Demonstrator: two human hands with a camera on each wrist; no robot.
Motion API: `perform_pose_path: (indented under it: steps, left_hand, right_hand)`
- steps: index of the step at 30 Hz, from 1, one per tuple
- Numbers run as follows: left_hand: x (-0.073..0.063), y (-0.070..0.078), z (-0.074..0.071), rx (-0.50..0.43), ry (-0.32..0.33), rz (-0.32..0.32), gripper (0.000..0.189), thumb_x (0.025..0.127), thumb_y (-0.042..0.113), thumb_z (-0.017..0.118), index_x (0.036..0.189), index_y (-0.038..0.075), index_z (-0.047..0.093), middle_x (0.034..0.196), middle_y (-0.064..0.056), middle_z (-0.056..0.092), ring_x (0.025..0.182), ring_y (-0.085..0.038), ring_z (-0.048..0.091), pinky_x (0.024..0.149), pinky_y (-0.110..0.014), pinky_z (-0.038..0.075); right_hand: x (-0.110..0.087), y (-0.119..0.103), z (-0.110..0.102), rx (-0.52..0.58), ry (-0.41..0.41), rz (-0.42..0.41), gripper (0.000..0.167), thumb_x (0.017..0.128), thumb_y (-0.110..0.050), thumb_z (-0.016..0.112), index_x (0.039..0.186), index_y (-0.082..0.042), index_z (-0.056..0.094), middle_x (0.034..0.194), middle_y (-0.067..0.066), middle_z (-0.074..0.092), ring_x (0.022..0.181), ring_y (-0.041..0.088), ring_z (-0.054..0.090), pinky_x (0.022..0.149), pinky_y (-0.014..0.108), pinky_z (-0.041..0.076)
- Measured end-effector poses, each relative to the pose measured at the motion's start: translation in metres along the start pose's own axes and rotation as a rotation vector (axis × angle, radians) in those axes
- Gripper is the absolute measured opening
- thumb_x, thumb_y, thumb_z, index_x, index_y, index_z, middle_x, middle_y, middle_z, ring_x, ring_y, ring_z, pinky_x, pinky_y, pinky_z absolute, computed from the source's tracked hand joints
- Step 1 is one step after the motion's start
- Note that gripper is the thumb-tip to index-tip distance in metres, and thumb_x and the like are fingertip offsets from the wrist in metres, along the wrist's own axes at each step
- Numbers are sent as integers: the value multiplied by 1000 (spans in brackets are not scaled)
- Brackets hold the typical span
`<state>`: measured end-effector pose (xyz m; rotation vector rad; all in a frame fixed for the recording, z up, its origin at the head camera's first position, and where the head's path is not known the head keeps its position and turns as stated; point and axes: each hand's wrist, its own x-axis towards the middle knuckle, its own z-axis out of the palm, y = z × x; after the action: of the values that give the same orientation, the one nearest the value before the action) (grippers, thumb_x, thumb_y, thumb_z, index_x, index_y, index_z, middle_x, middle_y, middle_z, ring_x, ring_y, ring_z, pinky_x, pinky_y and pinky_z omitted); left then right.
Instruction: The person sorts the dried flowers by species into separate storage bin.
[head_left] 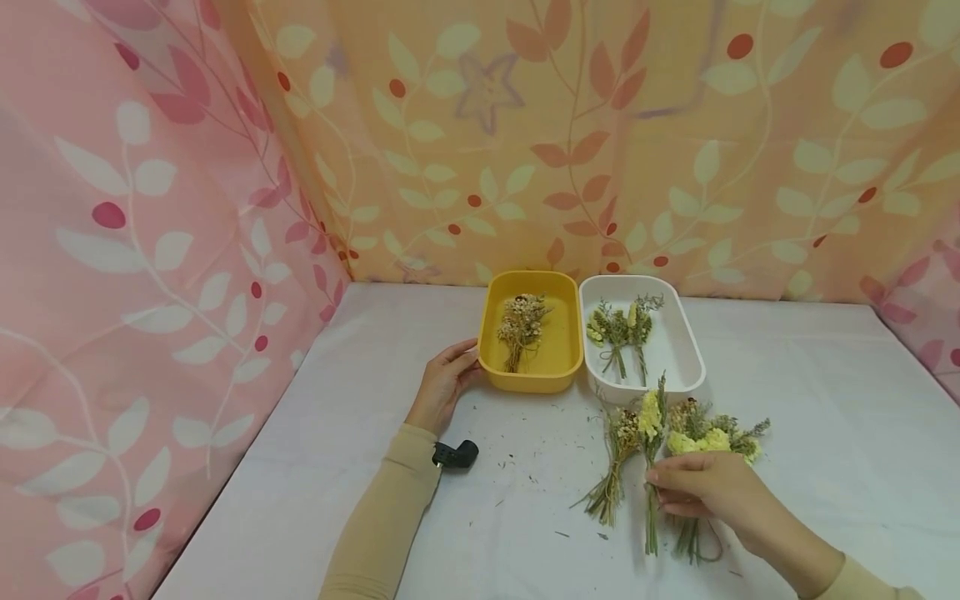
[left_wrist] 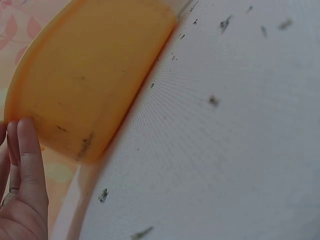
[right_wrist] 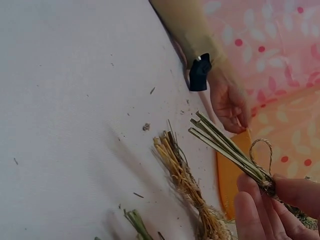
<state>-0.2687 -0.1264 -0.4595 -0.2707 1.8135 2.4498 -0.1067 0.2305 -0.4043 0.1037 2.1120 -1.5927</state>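
My right hand (head_left: 716, 492) pinches a small bunch of dried flowers (head_left: 651, 421), yellow-headed and upright, by its tied stems. In the right wrist view, the cut stem ends (right_wrist: 220, 142) and a twine loop (right_wrist: 263, 145) show between thumb and fingers. The straight fingers of my left hand (head_left: 441, 387) touch the left side of a yellow container (head_left: 562, 333). One brownish dried bunch (head_left: 521, 329) lies inside it. Beside it, a white container (head_left: 681, 354) holds two greenish bunches (head_left: 615, 329).
On the white-covered table, a brown straw-like bunch (head_left: 615, 467) lies left of the right hand. More bunches with yellow heads (head_left: 712, 440) lie partly hidden behind that hand. Plant crumbs (head_left: 532, 479) are scattered about. A patterned cloth (head_left: 450, 167) hangs behind the containers.
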Motion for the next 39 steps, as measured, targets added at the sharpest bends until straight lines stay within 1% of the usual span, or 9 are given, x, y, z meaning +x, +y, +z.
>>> perform_pose_path:
  steps: [4,8,13,20,25,28,31,35,39]
  left_hand:
    - [0,1,0,4,-6,5,36,96,7,63,132,2,62,119,-17,65,89,-13,67,85,-25,58]
    - [-1,1,0,-1,1,1,35,96,6,64,131,2,63,116,-16,66,88,-13,68,86,-26,59]
    - [-1,0,0,-12,9,0,34,95,6,65,129,2,64,110,-14,68,85,-12,68,83,-26,60]
    - [-2,0,0,-14,3,6,35,95,6,65,129,1,64,110,-15,68,85,-12,68,83,-25,60]
    - [-2,1,1,-5,3,10,34,95,6,64,129,2,64,110,-14,68,87,-13,68,84,-26,60]
    - [-1,1,1,-5,2,9,34,95,6,64,129,2,64,112,-15,67,88,-14,68,84,-26,59]
    - [-1,0,0,-5,4,5,33,95,6,64,129,2,65,114,-17,67,87,-14,68,83,-25,59]
    - [-1,0,0,-5,11,0,33,95,6,65,128,3,65,114,-17,66,87,-13,68,83,-24,59]
    - [-1,0,1,-2,13,4,33,96,6,64,129,2,64,113,-16,67,85,-12,68,85,-26,60]
  right_hand:
    - [0,-8,-3,-16,2,-13,40,93,-27,70,115,6,70,90,-2,75,81,11,72,77,30,63]
    - [1,-15,-6,-5,15,-27,37,93,-26,71,113,5,71,90,-4,75,81,11,72,78,29,63]
    - [3,-22,-11,4,53,-35,34,94,-25,70,113,2,72,95,-5,76,81,10,73,78,29,63]
    - [6,-29,-16,1,70,-52,33,95,-26,69,114,1,72,99,-4,77,82,11,74,79,30,62]
    - [9,-34,-19,9,74,-67,29,95,-25,68,111,-2,74,96,-7,76,83,10,73,80,29,62]
    - [12,-38,-22,8,78,-85,27,96,-26,68,110,-5,74,95,-10,74,83,9,73,81,29,62]
    - [16,-42,-26,9,85,-95,30,96,-28,68,113,-4,73,95,-11,72,84,8,73,82,29,62]
    - [23,-46,-30,13,94,-86,36,95,-29,69,119,-2,70,93,-11,73,84,7,73,83,29,62]
    - [29,-50,-33,-2,96,-91,38,95,-29,69,119,0,70,91,-10,73,82,6,72,81,28,62]
